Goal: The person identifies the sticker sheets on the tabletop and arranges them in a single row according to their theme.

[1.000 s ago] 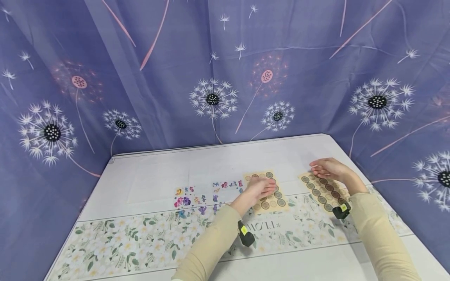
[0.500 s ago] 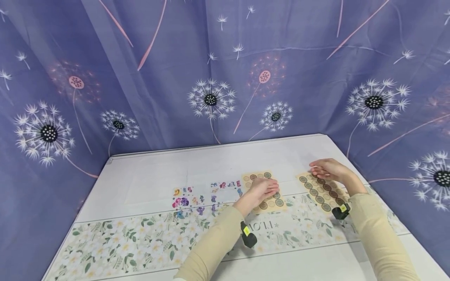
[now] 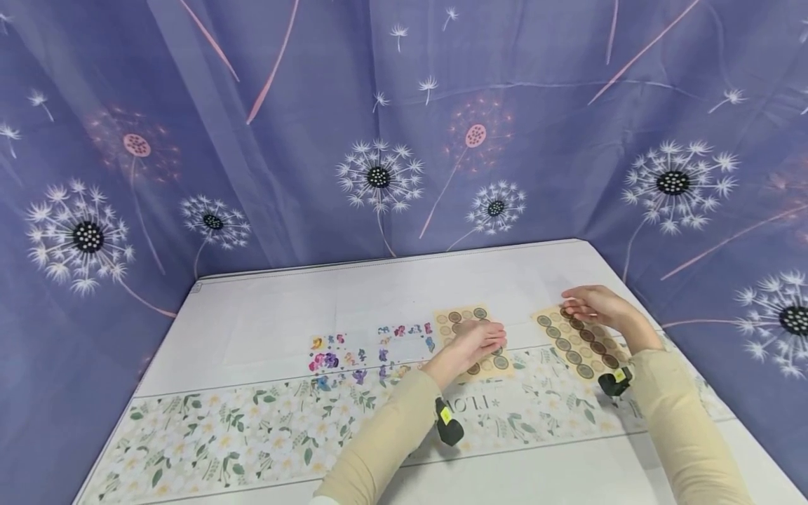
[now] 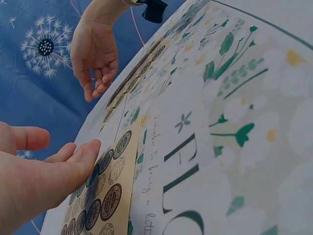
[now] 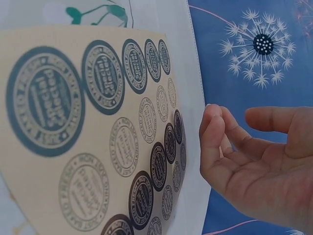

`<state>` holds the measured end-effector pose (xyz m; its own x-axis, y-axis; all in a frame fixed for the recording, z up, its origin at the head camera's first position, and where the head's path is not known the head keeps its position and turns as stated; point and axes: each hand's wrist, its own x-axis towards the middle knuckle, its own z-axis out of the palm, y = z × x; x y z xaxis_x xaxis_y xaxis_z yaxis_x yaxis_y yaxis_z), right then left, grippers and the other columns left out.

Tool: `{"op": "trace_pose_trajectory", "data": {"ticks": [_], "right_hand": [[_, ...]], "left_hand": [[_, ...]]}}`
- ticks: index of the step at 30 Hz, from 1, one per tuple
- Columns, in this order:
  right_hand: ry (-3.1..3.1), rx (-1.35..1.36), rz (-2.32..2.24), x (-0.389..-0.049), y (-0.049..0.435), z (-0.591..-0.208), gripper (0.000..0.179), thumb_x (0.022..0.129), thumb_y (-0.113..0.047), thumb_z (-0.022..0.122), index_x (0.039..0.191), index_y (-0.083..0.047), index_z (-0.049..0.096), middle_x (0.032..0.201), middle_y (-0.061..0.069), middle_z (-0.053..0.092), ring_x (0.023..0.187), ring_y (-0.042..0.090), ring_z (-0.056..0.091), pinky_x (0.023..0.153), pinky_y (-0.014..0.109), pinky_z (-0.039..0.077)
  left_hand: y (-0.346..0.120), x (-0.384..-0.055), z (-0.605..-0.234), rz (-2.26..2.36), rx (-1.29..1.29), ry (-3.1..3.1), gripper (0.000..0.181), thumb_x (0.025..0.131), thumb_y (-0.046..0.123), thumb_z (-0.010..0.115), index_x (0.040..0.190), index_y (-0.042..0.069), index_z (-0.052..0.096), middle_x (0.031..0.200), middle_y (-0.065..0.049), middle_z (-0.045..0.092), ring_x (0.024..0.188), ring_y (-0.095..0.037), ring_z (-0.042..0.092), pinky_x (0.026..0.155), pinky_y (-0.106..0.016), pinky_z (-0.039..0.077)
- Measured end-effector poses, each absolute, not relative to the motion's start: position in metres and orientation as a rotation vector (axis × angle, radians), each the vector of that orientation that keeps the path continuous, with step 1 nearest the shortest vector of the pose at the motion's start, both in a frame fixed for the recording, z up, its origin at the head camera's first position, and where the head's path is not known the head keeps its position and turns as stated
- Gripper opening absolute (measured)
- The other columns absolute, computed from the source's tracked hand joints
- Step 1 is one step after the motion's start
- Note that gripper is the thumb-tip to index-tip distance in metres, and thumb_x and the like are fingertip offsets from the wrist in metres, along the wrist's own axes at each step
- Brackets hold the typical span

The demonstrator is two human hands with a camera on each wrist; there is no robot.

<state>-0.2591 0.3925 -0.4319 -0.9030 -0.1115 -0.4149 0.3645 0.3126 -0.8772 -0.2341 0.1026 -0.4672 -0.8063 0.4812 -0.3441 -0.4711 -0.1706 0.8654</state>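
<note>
My left hand (image 3: 472,341) is over a tan sheet of round stickers (image 3: 467,315), fingers nearly straight and pointing right. The left wrist view shows this hand (image 4: 54,169) with its thumb apart from the fingers and nothing between them. Farther right, my right hand (image 3: 596,306) hangs by the far edge of a second tan sheet of round stickers (image 3: 571,347). In the right wrist view its fingers (image 5: 215,142) are loosely bent, beside the sticker sheet (image 5: 98,122), and hold nothing. Part of each sheet is hidden behind a hand or sleeve.
Left of the sheets lie two clear sheets with small colourful pony stickers (image 3: 325,361), the second one (image 3: 383,355) close to the left tan sheet. A flowered strip (image 3: 252,435) crosses the white tabletop (image 3: 284,301). Blue dandelion curtains (image 3: 297,175) stand behind and at both sides.
My left hand has slid a little to the right across its sticker sheet. The right hand has shifted slightly right; both sticker sheets lie where they were.
</note>
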Motion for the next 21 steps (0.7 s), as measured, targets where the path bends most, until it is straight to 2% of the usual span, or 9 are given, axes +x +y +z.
{"op": "trace_pose_trajectory", "data": {"ticks": [6,13,21], "right_hand": [[2.192,0.225,-1.631,-0.258,0.395,-0.434,0.045,0.104,-0.018,0.038,0.136,0.012,0.035,0.084,-0.012,0.068,0.075,-0.002,0.064,0.071,0.013,0.057],[2.194,0.251,-1.655,-0.255,0.399,-0.436,0.038,0.102,-0.016,0.04,0.129,0.01,0.042,0.08,-0.012,0.067,0.073,-0.001,0.063,0.07,0.014,0.057],[2.21,0.283,-1.65,-0.253,0.403,-0.437,0.048,0.102,-0.018,0.041,0.136,0.015,0.032,0.079,-0.013,0.066,0.073,-0.001,0.063,0.071,0.014,0.057]], "left_hand": [[0.108,-0.233,-0.469,2.014,-0.003,1.495,0.036,0.094,0.002,0.052,0.126,-0.015,0.053,0.129,-0.032,0.056,0.123,-0.039,0.056,0.108,-0.038,0.048],[0.114,-0.23,-0.473,1.986,0.022,1.49,0.037,0.094,0.001,0.052,0.128,-0.014,0.052,0.13,-0.03,0.056,0.124,-0.037,0.056,0.11,-0.038,0.047],[0.12,-0.229,-0.474,1.986,0.028,1.485,0.037,0.094,0.003,0.053,0.126,-0.015,0.052,0.127,-0.03,0.058,0.122,-0.038,0.057,0.107,-0.037,0.049]]}}
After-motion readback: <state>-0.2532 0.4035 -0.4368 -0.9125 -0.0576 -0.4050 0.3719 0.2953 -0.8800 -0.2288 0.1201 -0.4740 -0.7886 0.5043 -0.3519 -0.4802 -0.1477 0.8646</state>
